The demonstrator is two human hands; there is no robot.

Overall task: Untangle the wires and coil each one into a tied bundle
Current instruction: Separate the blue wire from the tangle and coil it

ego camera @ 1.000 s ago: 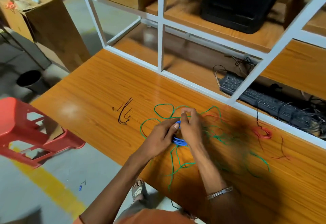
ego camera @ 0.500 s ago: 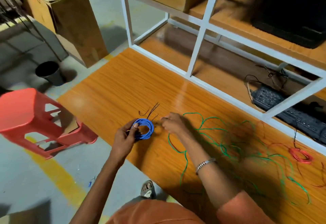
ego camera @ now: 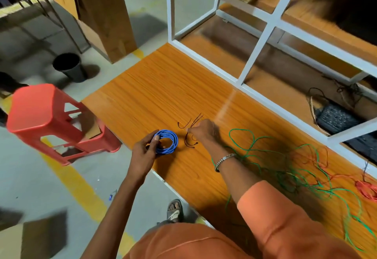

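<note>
Orange wood-grain laminate forms the bench (ego camera: 155,87), whose near edge runs diagonally from the left corner beside the red stool (ego camera: 47,120) down toward the person's torso.

Head view:
- The left hand (ego camera: 145,149) grips the blue wire coil (ego camera: 166,141), with fingers curled round its left side. The coil sits just inside the near bench edge, and part of the hand overhangs the floor.
- The right hand (ego camera: 201,131) is clenched on the black ties (ego camera: 190,128), pinching them at the fingertips. One tie hangs in a loop below the hand and other strands fan out above it. The number of ties cannot be told.
- Coil and ties lie close together but apart.
- Bare bench surface extends from the hands up to the white frame (ego camera: 253,54), which bounds the far side.
- Loose green wire (ego camera: 253,142) spreads to the right of the right forearm, mixed with red wire (ego camera: 367,191) near the right border. Both are motion-blurred and the red bundle is cut off by the picture edge, so individual strands cannot be separated. One green strand drops over the near edge.
- A black keyboard (ego camera: 336,118) lies behind the frame, partly blocked by a white rail.
- On the floor to the left stand a black bin (ego camera: 69,67) and a cardboard box (ego camera: 106,14), the box cut off at the top.
</note>
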